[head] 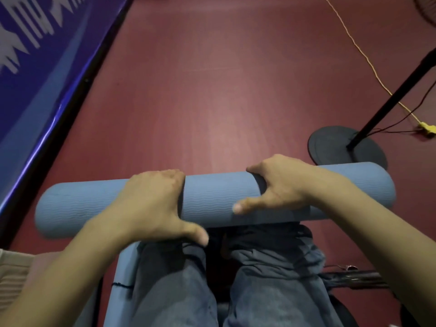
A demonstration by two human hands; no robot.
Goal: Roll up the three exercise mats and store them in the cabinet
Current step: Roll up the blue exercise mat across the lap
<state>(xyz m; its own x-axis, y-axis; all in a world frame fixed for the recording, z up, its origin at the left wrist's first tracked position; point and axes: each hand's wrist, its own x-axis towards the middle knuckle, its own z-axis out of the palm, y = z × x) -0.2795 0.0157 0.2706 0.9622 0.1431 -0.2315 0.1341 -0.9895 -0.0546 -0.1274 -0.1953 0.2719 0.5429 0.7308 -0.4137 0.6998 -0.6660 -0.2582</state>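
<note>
A blue exercise mat [212, 197] lies rolled into a thick tube across the view, just in front of my knees. Its surface has a fine wavy texture. My left hand [151, 204] grips the roll left of its middle, fingers curled over the far side and thumb toward me. My right hand [278, 187] grips it right of the middle, fingers wrapped over the top and thumb stretched along the near side. A flat strip of the same blue mat [122, 267] shows under my left knee. No cabinet or other mat is in view.
Dark red floor [224, 90] stretches ahead. A blue banner with a black base edge [47, 102] runs along the left. At right stands a black pole on a round base [342, 145], with a yellow cord [368, 60] and a yellow plug [427, 127] on the floor.
</note>
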